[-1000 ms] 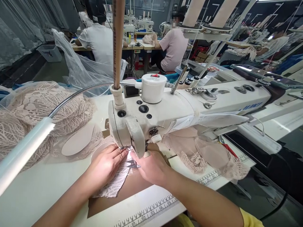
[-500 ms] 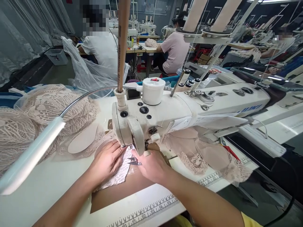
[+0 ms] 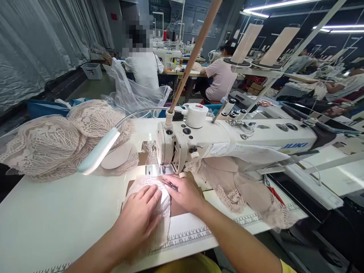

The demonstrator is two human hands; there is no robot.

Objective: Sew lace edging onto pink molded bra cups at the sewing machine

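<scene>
Head view: we are looking down past two bare hands at a sewing machine on a white table.
Lace piece: the pale lace piece is lying in front of the machine head, partly over a brown patch and reaching the printed ruler.
Left hand: we are resting the left hand over the lace, fingers together, covering much of it; we cannot tell whether it is pinching any.
Right hand: we are holding small dark snips in the right hand, blades lying at the lace's edge.
Machine head: it is standing just beyond the fingers, closing off the space ahead.
Lamp: the lamp is hanging from its flexible neck, hiding part of the lace cups piled at left; an oval pad is lying beside them.
Under the arm: more beige pieces are lying at right, near a red-handled tool.
Brown pole: the pole is slanting up from the machine, crossing our view of the background.
Beyond: clear plastic is bunching up before a person in white; another in pink is sitting to the right.
</scene>
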